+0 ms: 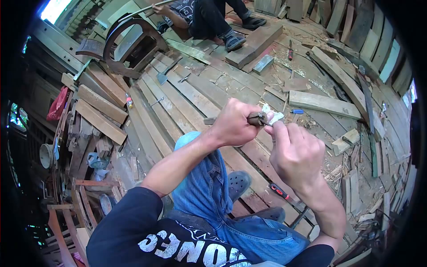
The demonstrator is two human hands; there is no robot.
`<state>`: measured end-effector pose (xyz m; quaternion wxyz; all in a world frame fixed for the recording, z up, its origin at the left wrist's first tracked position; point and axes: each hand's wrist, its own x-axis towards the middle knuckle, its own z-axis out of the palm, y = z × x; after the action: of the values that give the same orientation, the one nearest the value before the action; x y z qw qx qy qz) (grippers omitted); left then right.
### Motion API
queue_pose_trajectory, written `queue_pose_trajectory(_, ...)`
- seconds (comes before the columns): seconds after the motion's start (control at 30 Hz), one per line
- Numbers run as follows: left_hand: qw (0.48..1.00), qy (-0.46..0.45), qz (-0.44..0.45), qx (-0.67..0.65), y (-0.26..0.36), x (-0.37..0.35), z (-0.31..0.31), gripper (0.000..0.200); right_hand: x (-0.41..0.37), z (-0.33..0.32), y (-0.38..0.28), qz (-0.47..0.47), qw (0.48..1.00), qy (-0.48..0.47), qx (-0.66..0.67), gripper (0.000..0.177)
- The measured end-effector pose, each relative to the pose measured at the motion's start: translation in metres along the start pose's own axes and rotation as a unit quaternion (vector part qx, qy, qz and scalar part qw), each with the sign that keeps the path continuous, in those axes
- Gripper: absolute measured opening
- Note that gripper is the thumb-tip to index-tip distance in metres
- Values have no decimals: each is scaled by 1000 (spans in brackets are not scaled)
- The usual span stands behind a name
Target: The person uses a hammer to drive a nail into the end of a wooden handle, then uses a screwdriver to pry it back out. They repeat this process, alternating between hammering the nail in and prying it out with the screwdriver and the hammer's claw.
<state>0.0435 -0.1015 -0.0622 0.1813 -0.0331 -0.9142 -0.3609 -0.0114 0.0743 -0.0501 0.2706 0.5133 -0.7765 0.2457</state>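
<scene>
My left hand (pixel 235 122) is closed round a short, dark brown rod-like piece (pixel 256 118), whose rounded end pokes out past the thumb. A grey-brown bar end (pixel 209 120) shows on the other side of that fist. My right hand (pixel 297 149) is closed, its thumb and forefinger pinched right at the rod's end around something thin that I cannot make out. A crumpled white scrap (pixel 274 115) shows between the hands. Both hands are held in front of my bent knee in blue jeans (pixel 198 178).
A red-and-black tool (pixel 279 191) lies by my shoe. Nearby on the plank floor are a blue-handled tool (pixel 296 111) and a long wooden beam (pixel 324 104). Stacked boards (pixel 101 121) stand at left. Another person (pixel 209 20) sits at the back by a curved wooden frame (pixel 133 46).
</scene>
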Motion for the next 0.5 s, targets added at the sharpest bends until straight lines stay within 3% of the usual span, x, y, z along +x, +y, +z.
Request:
queue_pose_trajectory(0.13,998,40,23,35,-4,1,3,27,2,4,0,-7,999,21,-45,27)
queue_pose_trajectory(0.2,987,115,31,109,-4,-3,6,29,3,4,-3,5,999,7,-38,26)
queue_pose_trajectory(0.5,960,213,95,155,-2,4,10,35,20,-25,-12,82,981,-163,69,19)
